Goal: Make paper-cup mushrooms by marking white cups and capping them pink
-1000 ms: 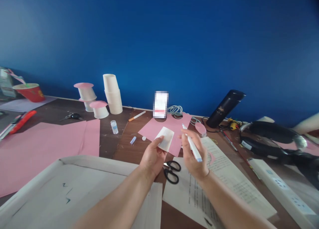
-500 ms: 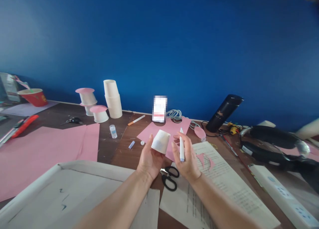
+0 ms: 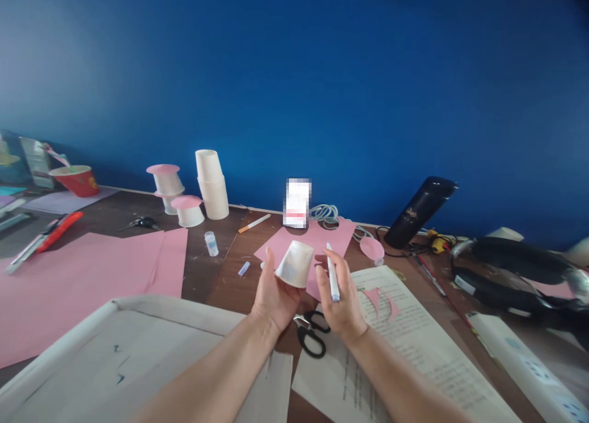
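Observation:
A white paper cup (image 3: 296, 263), mouth down and tilted, rests in my left hand (image 3: 275, 297), whose thumb stands up beside it. My right hand (image 3: 340, 297) grips a slim white marker (image 3: 332, 277) between its fingers, tip pointing up, just right of the cup and apart from it. Black-handled scissors (image 3: 311, 334) lie below and between my hands. A small pale cap (image 3: 243, 268) sits on the table to the left. Behind the cup spreads a pink paper sheet (image 3: 338, 230).
Stacked white cups (image 3: 214, 193) and pink-topped cups (image 3: 188, 213) stand at the back left, near a small clear bottle (image 3: 211, 244). A phone (image 3: 297, 202) leans at the wall. To the right are a black flask (image 3: 418, 211), a printed sheet (image 3: 414, 331) and a power strip (image 3: 529, 368).
The cup has tilted further in my left hand. The marker in my right hand leans more to the left and is slightly lower. The whole view has shifted a little.

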Motion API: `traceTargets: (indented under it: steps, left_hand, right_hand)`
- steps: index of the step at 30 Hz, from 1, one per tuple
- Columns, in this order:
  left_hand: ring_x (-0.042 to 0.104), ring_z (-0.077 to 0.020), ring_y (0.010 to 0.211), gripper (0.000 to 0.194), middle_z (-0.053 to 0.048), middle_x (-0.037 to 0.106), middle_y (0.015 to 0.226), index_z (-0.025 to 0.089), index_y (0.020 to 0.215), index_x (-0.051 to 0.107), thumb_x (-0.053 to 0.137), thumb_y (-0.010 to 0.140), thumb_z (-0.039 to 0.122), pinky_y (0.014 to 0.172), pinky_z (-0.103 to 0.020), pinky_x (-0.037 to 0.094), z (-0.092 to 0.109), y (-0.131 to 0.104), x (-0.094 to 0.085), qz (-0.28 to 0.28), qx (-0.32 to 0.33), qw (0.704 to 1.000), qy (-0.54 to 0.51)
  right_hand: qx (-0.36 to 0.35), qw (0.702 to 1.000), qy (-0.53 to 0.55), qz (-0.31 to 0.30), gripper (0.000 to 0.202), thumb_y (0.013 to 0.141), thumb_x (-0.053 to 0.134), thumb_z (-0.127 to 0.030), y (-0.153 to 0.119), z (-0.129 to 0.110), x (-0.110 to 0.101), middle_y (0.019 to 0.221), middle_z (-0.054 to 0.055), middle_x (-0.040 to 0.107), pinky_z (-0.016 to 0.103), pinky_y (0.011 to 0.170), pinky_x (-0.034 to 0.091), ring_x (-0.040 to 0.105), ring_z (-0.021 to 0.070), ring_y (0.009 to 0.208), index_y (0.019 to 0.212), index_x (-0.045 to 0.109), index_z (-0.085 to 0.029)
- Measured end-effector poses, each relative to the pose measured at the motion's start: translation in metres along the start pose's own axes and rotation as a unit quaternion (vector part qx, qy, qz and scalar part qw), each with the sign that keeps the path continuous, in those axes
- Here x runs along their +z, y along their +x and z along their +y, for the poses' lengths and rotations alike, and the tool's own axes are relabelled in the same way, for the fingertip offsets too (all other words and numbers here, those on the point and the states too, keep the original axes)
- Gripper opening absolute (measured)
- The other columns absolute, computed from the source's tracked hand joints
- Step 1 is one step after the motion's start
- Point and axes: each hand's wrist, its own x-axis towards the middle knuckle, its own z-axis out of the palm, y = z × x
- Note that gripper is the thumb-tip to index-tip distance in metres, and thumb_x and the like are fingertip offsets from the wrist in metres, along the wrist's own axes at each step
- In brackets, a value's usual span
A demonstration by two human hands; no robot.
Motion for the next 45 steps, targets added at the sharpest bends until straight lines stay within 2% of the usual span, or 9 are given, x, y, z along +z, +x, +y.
traceTargets:
  steps: [5,10,19,26,33,36,39,42,45]
  left_hand:
    - [0.067,-0.0204,0.076,0.056,-0.013,0.070,0.092,0.008,0.103,0.063,0.061,0.075,0.057,0.065,-0.028,0.054,0.002,0.000,0.000,-0.014,-0.017,1.000,0.011]
    - [0.066,-0.0227,0.082,0.064,-0.017,0.069,0.099,0.005,0.109,0.062,0.057,0.076,0.060,0.073,-0.031,0.054,0.002,-0.004,0.001,-0.053,-0.049,0.997,0.004]
    - [0.066,-0.0232,0.085,0.065,-0.017,0.068,0.099,0.005,0.111,0.061,0.055,0.078,0.060,0.076,-0.032,0.054,-0.001,-0.008,-0.001,-0.088,-0.086,0.992,-0.009]
    - [0.062,-0.0240,0.098,0.059,-0.016,0.064,0.115,0.010,0.115,0.060,0.055,0.079,0.057,0.087,-0.034,0.051,-0.009,-0.009,-0.002,-0.111,-0.076,0.991,-0.020]
    - [0.061,-0.0139,0.083,0.021,-0.008,0.068,0.095,0.013,0.094,0.069,0.072,0.074,0.019,0.078,-0.025,0.048,-0.022,-0.013,-0.001,-0.141,-0.021,0.983,0.112]
    - [0.059,-0.0098,0.073,0.014,-0.005,0.066,0.081,0.012,0.085,0.070,0.072,0.074,0.020,0.071,-0.021,0.046,-0.023,-0.013,-0.002,-0.126,-0.006,0.981,0.149]
    - [0.057,-0.0085,0.067,0.015,-0.004,0.064,0.075,0.011,0.080,0.070,0.074,0.071,0.021,0.069,-0.020,0.046,-0.021,-0.009,-0.004,-0.084,0.022,0.985,0.152]
    - [0.057,-0.0090,0.067,0.016,-0.004,0.063,0.073,0.011,0.075,0.068,0.077,0.068,0.022,0.069,-0.021,0.047,-0.019,-0.004,-0.007,-0.045,0.045,0.987,0.145]
    - [0.057,-0.0092,0.069,0.015,-0.004,0.062,0.072,0.011,0.070,0.066,0.076,0.068,0.023,0.071,-0.021,0.047,-0.017,-0.002,-0.007,-0.033,0.054,0.988,0.144]
  right_hand:
    - [0.101,0.984,0.149,-0.014,0.044,0.088,0.055,-0.036,0.000,0.004,0.001,0.130,0.009,0.051,0.042,0.094,0.050,0.054,0.0231,0.115,0.129,0.043,-0.027]
    - [0.164,0.929,0.319,-0.097,0.053,0.083,0.062,-0.038,0.002,-0.001,0.002,0.130,0.007,0.054,0.043,0.095,0.050,0.053,0.0229,0.120,0.130,0.039,-0.028]
    - [0.181,0.887,0.396,-0.156,0.052,0.079,0.066,-0.041,0.006,-0.009,0.002,0.115,0.006,0.064,0.043,0.091,0.051,0.061,0.0234,0.107,0.124,0.046,-0.025]
    - [0.206,0.847,0.469,-0.141,0.042,0.081,0.064,-0.034,0.005,-0.009,0.005,0.108,0.007,0.065,0.039,0.080,0.055,0.064,0.0224,0.095,0.120,0.051,-0.022]
    - [0.186,0.889,0.415,-0.053,0.039,0.085,0.058,-0.038,0.008,-0.002,0.007,0.103,0.007,0.066,0.033,0.068,0.056,0.065,0.0192,0.080,0.120,0.050,-0.023]
    - [0.206,0.900,0.384,-0.027,0.048,0.084,0.060,-0.037,0.008,0.000,0.006,0.103,0.007,0.066,0.032,0.066,0.056,0.066,0.0185,0.079,0.127,0.044,-0.023]
    - [0.199,0.928,0.314,0.033,0.049,0.084,0.060,-0.037,0.008,0.001,0.002,0.108,0.008,0.065,0.036,0.076,0.056,0.065,0.0201,0.092,0.127,0.042,-0.023]
    - [0.130,0.969,0.169,0.123,0.037,0.088,0.054,-0.038,0.008,0.000,-0.006,0.110,0.008,0.063,0.039,0.086,0.051,0.060,0.0205,0.103,0.121,0.048,-0.023]
    - [0.058,0.989,0.053,0.122,0.031,0.093,0.044,-0.031,0.004,-0.005,-0.014,0.111,0.009,0.060,0.042,0.088,0.048,0.057,0.0215,0.102,0.122,0.050,-0.024]
